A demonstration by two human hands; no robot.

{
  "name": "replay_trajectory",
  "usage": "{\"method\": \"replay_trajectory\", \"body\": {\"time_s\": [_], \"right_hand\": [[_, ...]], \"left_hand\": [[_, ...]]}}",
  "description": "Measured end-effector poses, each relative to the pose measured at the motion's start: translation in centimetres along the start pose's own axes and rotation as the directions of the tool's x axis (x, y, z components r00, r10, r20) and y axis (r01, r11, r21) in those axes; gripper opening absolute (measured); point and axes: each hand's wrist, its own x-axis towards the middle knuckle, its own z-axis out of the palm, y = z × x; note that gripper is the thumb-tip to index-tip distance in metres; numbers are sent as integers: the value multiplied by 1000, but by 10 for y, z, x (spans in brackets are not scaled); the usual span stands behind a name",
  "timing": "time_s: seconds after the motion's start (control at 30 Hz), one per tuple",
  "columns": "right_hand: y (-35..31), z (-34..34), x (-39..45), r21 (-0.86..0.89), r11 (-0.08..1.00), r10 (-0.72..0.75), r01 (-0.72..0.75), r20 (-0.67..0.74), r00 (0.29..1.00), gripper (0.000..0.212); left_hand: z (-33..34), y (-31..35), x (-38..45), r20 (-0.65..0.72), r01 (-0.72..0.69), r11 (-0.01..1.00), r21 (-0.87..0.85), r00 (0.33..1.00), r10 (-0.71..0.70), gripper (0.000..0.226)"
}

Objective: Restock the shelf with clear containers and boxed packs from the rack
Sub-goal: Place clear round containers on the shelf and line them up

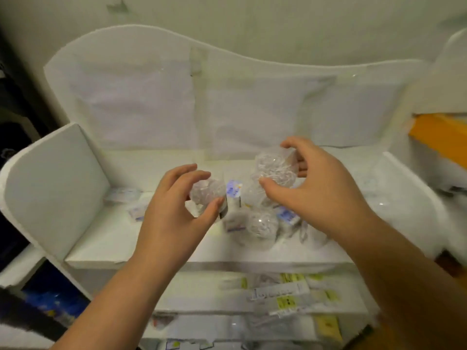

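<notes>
Clear containers (260,223) are crowding the shelf (106,238) centre, seemingly leaving bare room lying beside the left wall (50,183).

You are looking at a white shelf (156,251). Clear containers (260,224) and small boxed packs (233,189) sit on its top, close together near the middle.

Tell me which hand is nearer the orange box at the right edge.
Right. The right hand, gripping a clear container, is toward the orange box; the left hand, holding another container, is farther off, left of centre.
</notes>
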Motion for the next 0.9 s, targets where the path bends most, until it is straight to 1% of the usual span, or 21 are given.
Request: {"method": "replay_trajectory", "body": {"time_s": [0.17, 0.3, 0.53, 0.73, 0.9], "right_hand": [[52, -101, -88, -77, 990, 112, -115, -38, 993, 61], [94, -172, -150, -115, 974, 186, -194, -77, 980, 63], [157, -290, -228, -231, 912, 308, -340, -165, 937, 68], [206, -353, -261, -252, 845, 409, -472, -265, 873, 67], [257, -384, -256, -273, 798, 467, -537, -283, 838, 69]], "left_hand": [[53, 97, -42, 94, -53, 996, -72, 994, 60, 40], [102, 172, -77, 176, -113, 984, -134, 975, 136, 39], [187, 288, -118, 313, -197, 932, -303, 904, 292, 38], [254, 353, -124, 348, -261, 891, -372, 850, 395, 39], [318, 387, -119, 349, -262, 879, -399, 843, 409, 39]]}}
